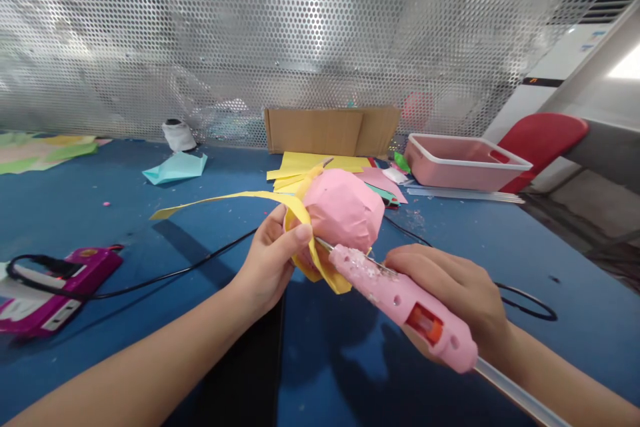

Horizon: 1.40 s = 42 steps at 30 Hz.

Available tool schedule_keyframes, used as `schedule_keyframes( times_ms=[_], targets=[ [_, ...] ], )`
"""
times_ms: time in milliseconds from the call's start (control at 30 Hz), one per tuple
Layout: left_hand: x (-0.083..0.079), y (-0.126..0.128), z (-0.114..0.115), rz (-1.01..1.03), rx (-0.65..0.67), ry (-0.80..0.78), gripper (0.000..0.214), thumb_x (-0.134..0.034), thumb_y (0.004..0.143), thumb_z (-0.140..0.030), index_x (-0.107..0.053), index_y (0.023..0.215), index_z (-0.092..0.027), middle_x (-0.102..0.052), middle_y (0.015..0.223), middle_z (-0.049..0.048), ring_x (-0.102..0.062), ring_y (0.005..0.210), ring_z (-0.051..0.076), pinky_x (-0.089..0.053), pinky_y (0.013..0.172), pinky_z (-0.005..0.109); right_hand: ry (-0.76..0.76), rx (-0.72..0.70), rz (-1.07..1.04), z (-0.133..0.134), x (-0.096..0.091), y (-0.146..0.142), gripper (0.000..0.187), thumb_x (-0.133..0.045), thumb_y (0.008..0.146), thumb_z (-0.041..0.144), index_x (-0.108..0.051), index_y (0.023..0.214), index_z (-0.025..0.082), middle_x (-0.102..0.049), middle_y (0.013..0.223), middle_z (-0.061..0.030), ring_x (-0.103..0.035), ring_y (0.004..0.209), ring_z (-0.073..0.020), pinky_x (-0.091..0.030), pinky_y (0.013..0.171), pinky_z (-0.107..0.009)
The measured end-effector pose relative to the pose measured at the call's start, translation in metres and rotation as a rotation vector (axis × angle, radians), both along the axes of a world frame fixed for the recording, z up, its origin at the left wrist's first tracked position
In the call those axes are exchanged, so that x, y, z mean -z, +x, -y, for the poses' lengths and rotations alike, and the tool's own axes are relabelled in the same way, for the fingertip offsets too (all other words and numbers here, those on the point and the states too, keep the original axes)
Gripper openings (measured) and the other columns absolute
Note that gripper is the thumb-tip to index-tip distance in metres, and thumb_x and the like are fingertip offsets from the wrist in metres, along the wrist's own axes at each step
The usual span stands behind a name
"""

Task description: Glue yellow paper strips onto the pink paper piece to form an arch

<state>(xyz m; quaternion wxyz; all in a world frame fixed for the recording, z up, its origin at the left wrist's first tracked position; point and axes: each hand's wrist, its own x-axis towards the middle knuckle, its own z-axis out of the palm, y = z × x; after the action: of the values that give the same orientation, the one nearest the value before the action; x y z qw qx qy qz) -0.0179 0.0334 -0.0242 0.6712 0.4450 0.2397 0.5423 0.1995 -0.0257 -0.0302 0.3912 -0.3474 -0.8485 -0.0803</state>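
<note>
My left hand [273, 257] is closed on a rounded pink paper ball [345, 208] with yellow paper strips [295, 207] around its left side. One long strip sticks out to the left, and my thumb presses near its base. In my right hand [457, 287] is a pink hot glue gun [403, 303], its metal nozzle close to the yellow strip beside my left thumb; I cannot tell if it touches. A clear glue stick [520, 392] runs out of the gun's back end. Both hands are above the blue table; the ball's underside is hidden.
A purple power strip [83, 287] with a black cable [175, 273] lies at the left. Behind the ball are yellow paper sheets [325, 161] and a cardboard piece [315, 132]. A pink basket [460, 163] stands back right, and folded light-blue paper [176, 168] lies back left.
</note>
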Motion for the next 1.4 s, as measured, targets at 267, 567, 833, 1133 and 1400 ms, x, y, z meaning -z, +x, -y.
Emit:
schedule_keyframes(
  times_ms=[267, 567, 833, 1133, 1400],
  targets=[
    [-0.002, 0.003, 0.004, 0.033, 0.038, 0.043, 0.037, -0.081, 0.066, -0.038, -0.066, 0.094, -0.020, -0.072, 0.080, -0.0004, -0.068, 0.067, 0.014, -0.056, 0.062, 0.023, -0.008, 0.029, 0.025, 0.001, -0.002, -0.001, 0.017, -0.043, 0.092, 0.032, -0.042, 0.078, 0.023, -0.046, 0.063, -0.0001, -0.040, 0.053, -0.0140, -0.031, 0.048, -0.029],
    [0.003, 0.001, 0.003, 0.028, 0.042, 0.020, 0.038, -0.082, 0.065, -0.037, -0.064, 0.092, -0.019, -0.070, 0.076, -0.0017, -0.066, 0.061, 0.012, -0.055, 0.060, 0.022, 0.053, -0.019, -0.036, 0.001, -0.003, -0.005, 0.015, -0.044, 0.093, 0.030, -0.052, 0.096, 0.018, -0.057, 0.075, -0.0047, -0.053, 0.064, -0.0151, -0.041, 0.055, -0.027],
    [0.003, 0.001, 0.003, 0.040, 0.044, 0.039, 0.033, -0.081, 0.067, -0.037, -0.062, 0.088, -0.020, -0.068, 0.069, -0.0038, -0.062, 0.055, 0.009, -0.053, 0.056, 0.020, 0.065, 0.023, -0.026, 0.001, -0.002, -0.006, 0.021, -0.039, 0.097, 0.034, -0.047, 0.083, 0.021, -0.055, 0.070, -0.0036, -0.053, 0.063, -0.0155, -0.041, 0.055, -0.029],
    [0.003, 0.001, 0.004, 0.034, 0.029, 0.032, 0.033, -0.082, 0.065, -0.038, -0.062, 0.084, -0.019, -0.066, 0.065, -0.0044, -0.061, 0.053, 0.008, -0.052, 0.053, 0.018, 0.016, 0.047, -0.019, 0.002, -0.001, -0.008, 0.022, -0.037, 0.096, 0.034, -0.042, 0.078, 0.022, -0.045, 0.063, 0.0004, -0.040, 0.053, -0.0129, -0.033, 0.047, -0.028],
    [0.003, -0.001, 0.006, -0.003, -0.007, 0.058, 0.036, -0.082, 0.064, -0.040, -0.060, 0.081, -0.018, -0.068, 0.064, -0.0026, -0.064, 0.051, 0.012, -0.054, 0.048, 0.022, 0.131, -0.005, 0.000, 0.004, -0.011, -0.010, 0.018, -0.042, 0.095, 0.025, -0.052, 0.103, 0.014, -0.065, 0.080, -0.0093, -0.063, 0.070, -0.0168, -0.050, 0.061, -0.028]
  ],
)
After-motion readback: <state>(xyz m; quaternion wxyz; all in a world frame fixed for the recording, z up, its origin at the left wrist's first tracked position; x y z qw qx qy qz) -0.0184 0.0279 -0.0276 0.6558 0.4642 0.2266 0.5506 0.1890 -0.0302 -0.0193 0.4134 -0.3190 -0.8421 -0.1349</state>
